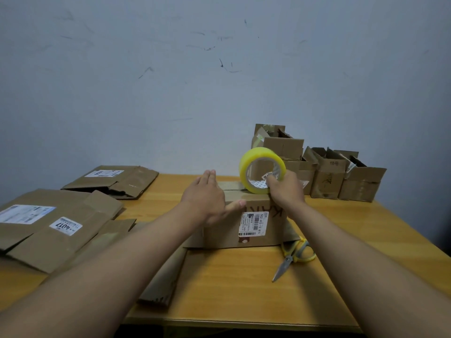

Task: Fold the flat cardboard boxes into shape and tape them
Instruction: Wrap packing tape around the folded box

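A folded cardboard box with a white shipping label stands in the middle of the wooden table. My left hand lies flat on the box's top, fingers straight, thumb against the front upper edge. My right hand grips a yellowish roll of clear tape held upright on the box's top right corner. The box's lower flaps spread out on the table around it.
Flat cardboard boxes with labels lie piled at the left, another flat box behind them. Several folded boxes stand at the back right by the wall. Yellow-handled scissors lie right of the box.
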